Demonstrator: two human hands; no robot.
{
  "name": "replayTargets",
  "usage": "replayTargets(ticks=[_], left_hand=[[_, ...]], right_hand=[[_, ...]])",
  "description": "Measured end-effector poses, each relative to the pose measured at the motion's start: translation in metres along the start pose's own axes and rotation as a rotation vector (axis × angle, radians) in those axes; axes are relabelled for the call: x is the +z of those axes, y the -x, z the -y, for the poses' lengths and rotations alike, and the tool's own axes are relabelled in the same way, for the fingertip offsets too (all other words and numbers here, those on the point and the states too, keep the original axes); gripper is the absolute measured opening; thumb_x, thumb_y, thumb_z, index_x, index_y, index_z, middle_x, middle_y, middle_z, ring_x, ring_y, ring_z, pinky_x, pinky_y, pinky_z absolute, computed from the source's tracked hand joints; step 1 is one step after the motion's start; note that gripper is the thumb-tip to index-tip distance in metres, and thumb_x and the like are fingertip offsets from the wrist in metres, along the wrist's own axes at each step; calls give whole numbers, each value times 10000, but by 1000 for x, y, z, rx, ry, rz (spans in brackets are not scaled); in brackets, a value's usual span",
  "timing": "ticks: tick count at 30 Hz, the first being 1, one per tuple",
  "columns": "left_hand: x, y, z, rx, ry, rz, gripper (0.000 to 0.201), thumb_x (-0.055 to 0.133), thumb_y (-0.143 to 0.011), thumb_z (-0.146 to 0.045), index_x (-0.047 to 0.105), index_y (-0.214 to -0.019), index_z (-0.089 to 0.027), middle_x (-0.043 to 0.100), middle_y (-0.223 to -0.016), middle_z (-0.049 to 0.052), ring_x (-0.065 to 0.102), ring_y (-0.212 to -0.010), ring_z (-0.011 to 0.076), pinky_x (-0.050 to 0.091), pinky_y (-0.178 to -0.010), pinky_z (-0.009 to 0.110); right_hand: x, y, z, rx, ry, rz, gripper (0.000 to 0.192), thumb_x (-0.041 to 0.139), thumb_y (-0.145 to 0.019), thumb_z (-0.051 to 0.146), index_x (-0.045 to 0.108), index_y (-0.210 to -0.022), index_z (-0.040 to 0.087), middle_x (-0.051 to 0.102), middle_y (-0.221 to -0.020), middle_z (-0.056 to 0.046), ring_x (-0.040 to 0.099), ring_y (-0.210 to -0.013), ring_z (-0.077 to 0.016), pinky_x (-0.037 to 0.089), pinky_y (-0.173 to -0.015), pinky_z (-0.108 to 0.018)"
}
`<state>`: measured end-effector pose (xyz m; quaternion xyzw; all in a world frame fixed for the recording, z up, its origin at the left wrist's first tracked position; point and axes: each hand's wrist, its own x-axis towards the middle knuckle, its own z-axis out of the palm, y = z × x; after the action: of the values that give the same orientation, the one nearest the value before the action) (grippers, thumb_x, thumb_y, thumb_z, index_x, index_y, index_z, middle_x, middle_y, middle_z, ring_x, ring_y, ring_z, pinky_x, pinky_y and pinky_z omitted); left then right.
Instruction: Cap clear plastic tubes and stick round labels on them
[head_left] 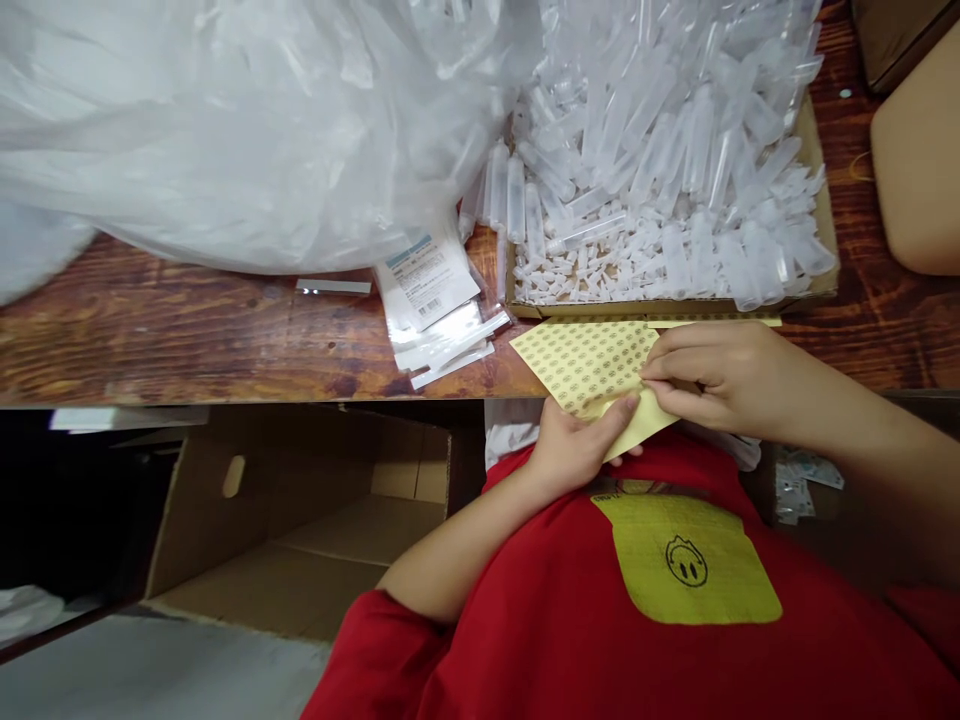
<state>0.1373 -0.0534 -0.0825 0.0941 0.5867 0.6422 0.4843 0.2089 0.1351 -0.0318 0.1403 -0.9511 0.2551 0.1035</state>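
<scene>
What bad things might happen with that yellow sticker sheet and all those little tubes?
The yellow sticker sheet is pinched between the left hand and right hand past the table edge, so a peeled sticker might drop into the cardboard box below. The tray of plastic tubes is heaped high; a bump could spill some.

On the table [150, 330], a tray [821, 200] of tubes [660, 170] lies far right, packets [435, 300] left of it, a big bag [225, 120] far left, a carton [300, 520] below the near edge.
</scene>
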Motion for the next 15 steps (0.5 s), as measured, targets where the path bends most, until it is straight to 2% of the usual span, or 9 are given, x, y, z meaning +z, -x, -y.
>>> replayTargets(ticks=[4,8,15], left_hand=[[0,0,0,-2,8,1,389,794,-779,-477,660,-907,-135,690,-617,28,641,-440,121,504,-362,163],[0,1,0,1,30,8,381,802,-779,-472,648,-888,-141,686,-624,24,640,-444,114,502,-363,156],[-1,1,-4,-24,44,35,401,825,-765,-467,646,-925,-146,684,-665,21,639,-464,109,493,-370,159]], right_hand=[[5,-2,0,-14,59,18,235,553,-967,160,701,-785,162,720,-836,-63,696,-746,-193,559,-666,-330],[9,-1,2,2,124,-31,208,550,-951,151,682,-791,161,715,-825,-62,695,-751,-205,565,-678,-351],[14,4,-2,56,0,-153,132,614,-893,137,664,-780,184,735,-836,-46,716,-735,-181,567,-632,-307]])
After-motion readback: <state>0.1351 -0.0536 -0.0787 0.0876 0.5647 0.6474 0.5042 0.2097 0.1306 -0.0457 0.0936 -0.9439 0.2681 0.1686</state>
